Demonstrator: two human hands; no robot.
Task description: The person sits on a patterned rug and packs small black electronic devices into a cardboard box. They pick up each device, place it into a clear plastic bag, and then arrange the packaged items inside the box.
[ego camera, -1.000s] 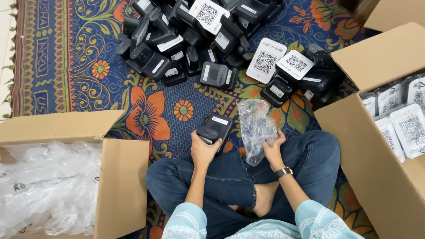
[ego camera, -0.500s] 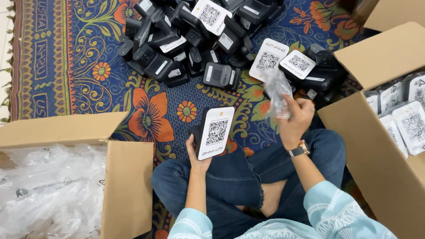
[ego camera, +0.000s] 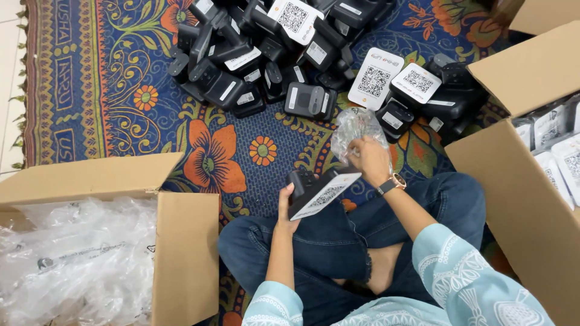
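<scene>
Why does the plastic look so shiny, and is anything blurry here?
Head view: even indoor light, soft shadows; glare glints on the crumpled clear bag in the right hand; the black device in the left hand is slightly soft; straight carton edges suggest little distortion.

The device (ego camera: pixel 317 192) is a small black box with a flat white card on its front. The card has a black square pattern on it. The device is tilted, its white face turned up and toward 4 o'clock, and it sits above the knees. The bag (ego camera: pixel 355 130) is clear, thin plastic, all crumpled and shiny. It is up off the rug, at 1 o'clock from the device and near it.
</scene>
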